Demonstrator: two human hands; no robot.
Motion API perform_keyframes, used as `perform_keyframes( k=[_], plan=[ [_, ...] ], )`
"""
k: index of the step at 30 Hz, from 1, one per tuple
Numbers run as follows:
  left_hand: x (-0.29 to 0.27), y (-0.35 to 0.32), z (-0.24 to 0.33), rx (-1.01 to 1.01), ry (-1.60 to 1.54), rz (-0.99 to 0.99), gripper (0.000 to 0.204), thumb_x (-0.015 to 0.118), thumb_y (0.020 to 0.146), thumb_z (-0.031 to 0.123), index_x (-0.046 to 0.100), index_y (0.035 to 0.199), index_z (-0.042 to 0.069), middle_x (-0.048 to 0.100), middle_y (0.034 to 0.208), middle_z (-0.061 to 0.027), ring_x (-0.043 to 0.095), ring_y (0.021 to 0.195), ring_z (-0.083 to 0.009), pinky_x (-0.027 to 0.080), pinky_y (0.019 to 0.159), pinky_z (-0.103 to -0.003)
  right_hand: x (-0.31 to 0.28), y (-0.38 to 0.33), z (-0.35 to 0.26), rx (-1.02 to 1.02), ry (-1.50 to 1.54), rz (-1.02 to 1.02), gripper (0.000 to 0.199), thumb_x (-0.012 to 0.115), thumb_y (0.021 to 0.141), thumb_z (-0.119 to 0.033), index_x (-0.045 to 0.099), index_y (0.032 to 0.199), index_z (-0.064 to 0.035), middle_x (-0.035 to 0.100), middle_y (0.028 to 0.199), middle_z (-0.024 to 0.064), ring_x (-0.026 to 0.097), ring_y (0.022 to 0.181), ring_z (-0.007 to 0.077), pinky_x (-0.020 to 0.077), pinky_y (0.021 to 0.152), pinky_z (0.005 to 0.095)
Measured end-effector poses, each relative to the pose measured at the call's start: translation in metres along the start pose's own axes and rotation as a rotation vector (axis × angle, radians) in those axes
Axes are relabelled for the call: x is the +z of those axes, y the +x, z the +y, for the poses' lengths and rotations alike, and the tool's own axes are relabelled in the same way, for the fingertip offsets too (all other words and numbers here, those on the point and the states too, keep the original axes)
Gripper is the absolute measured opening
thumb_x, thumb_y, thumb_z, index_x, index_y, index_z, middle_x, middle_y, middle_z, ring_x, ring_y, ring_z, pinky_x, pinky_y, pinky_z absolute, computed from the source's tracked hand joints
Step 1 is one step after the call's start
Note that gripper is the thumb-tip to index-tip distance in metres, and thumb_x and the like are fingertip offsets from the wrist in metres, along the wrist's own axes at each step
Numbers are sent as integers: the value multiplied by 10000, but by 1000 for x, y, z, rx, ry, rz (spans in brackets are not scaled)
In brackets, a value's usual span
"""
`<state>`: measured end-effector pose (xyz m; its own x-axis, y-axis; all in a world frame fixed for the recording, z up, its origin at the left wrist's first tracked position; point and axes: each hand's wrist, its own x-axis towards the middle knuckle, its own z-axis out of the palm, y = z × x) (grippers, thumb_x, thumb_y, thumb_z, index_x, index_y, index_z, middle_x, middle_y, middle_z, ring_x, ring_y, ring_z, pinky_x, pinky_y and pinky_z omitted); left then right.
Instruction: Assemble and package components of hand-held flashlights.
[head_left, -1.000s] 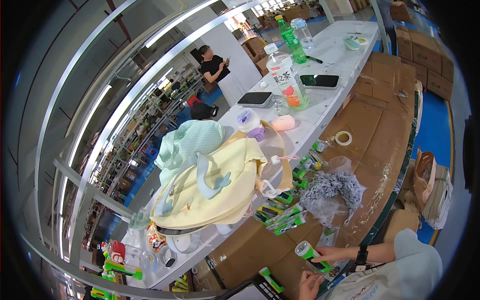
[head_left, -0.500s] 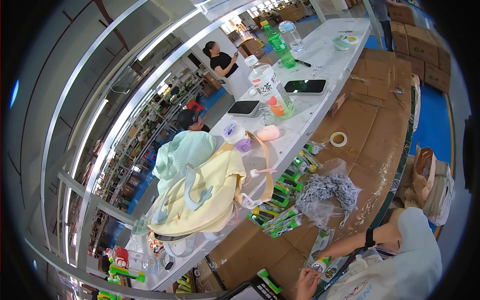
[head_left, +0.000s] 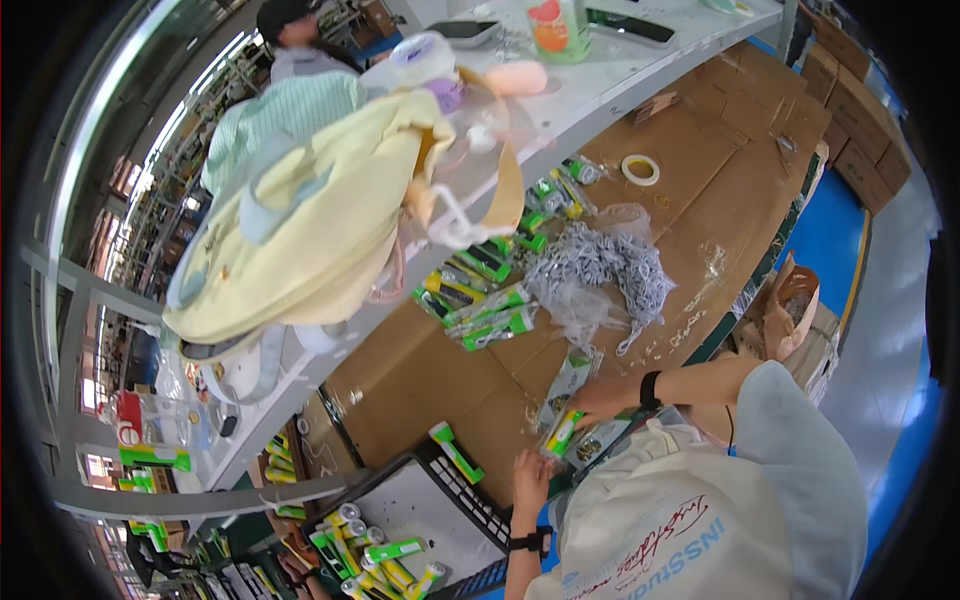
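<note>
A green and yellow flashlight (head_left: 564,432) lies in the grip of my right hand (head_left: 600,399), whose fingers close over its upper end. At the flashlight's lower end, my left hand (head_left: 531,480) pinches with its fingertips; whether clear wrapping is there too is too small to tell. Flat printed packaging sleeves (head_left: 568,382) lie under and beside my right hand. Farther up the cardboard-covered bench sits an open plastic bag of grey cords (head_left: 600,275). Left of it, several flashlights in clear wrapping (head_left: 490,315) lie in a pile.
A black crate (head_left: 470,500) at the lower left holds several loose flashlights (head_left: 375,560); one more flashlight (head_left: 456,452) lies by its rim. A roll of tape (head_left: 640,170) rests on the cardboard (head_left: 720,180). The raised white shelf (head_left: 560,150) carries a cream bag (head_left: 310,230).
My view has tilted down, bringing the black crate with flashlights into sight. Both hands stay at the flashlight, which now shows more of its green and yellow body.
</note>
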<state>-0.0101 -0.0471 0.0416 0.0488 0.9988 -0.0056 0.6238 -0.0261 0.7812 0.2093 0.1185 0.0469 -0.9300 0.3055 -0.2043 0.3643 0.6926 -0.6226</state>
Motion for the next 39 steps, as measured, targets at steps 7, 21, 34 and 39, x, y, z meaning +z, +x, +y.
perform_keyframes(
  k=[7, 21, 34, 39],
  plan=[
    [19, -11, -22, -248, -204, 385, 142, 644, 738, -25, 577, 863, -10, 580, 887, -116, 571, 886, -274, 462, 735, -347, 9, 9, 32, 112, -93, 415, 237, 542, 839, -169, 558, 1028, -27, 567, 954, 174, 595, 871, 334, 497, 719, 430],
    [42, -8, -57, -579, -469, 464, 100, 644, 830, 70, 631, 850, -28, 654, 780, -83, 591, 709, -107, 471, 625, -248, 22, 19, 93, 752, -254, 574, 481, 604, 691, -1, 434, 1138, -45, 582, 926, 151, 608, 862, 318, 485, 738, 420],
    [31, 9, -20, -344, -255, 499, 77, 581, 839, 31, 593, 852, -44, 591, 781, -160, 590, 667, -254, 471, 623, -323, 6, 60, -36, 18, 91, 184, 177, 532, 857, -164, 569, 1007, -78, 579, 943, 136, 578, 902, 311, 457, 764, 416],
    [20, 19, 3, -269, -195, 490, 79, 557, 849, 30, 569, 837, -48, 559, 765, -171, 561, 682, -297, 450, 635, -352, -6, 57, -46, -40, 168, 400, 208, 533, 884, -251, 579, 983, -74, 581, 967, 109, 559, 958, 286, 443, 764, 402]
  ],
)
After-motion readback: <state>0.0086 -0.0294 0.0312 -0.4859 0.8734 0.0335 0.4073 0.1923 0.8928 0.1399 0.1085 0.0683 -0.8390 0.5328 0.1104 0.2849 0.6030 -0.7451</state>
